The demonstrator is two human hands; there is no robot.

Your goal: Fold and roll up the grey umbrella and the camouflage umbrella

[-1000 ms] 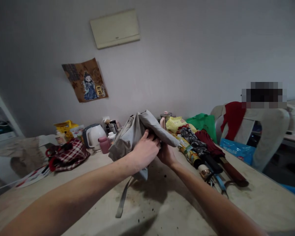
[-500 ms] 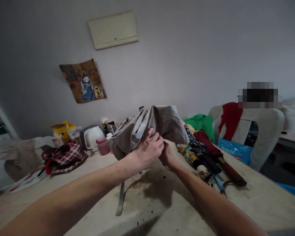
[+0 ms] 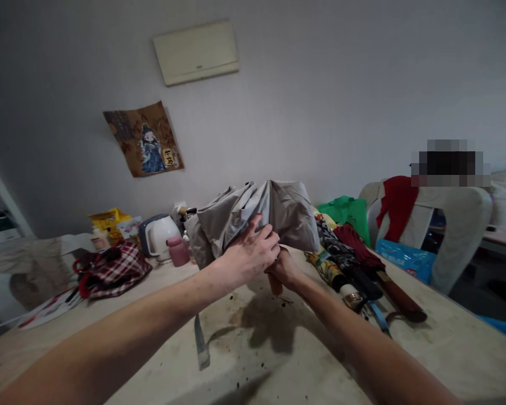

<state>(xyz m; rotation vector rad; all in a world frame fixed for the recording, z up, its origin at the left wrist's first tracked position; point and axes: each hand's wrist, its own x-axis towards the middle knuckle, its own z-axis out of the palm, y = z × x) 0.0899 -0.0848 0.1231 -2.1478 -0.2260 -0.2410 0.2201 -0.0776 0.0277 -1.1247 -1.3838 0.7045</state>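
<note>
Fingers [image 3: 256,224] of my L hand [image 3: 253,251] are spread a bit on the grey umbrella [image 3: 278,208]; I can't tell if they pinch it. R hand [image 3: 287,270] wraps its brown handle [image 3: 275,285], over the table [image 3: 172,379]. More umbrellas [image 3: 341,253] lie to the right, w/ a green bag [image 3: 349,212] behind.

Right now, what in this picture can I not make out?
In the head view:
Right hand: fingers mostly hidden behind the left hand.
Grey umbrella: shaft covered by cloth and hands.
Dark specks on the table: too small to identify.
Blue packet: print blurred, too small.
Blue thing, lower right: cut off by the edge.
</note>
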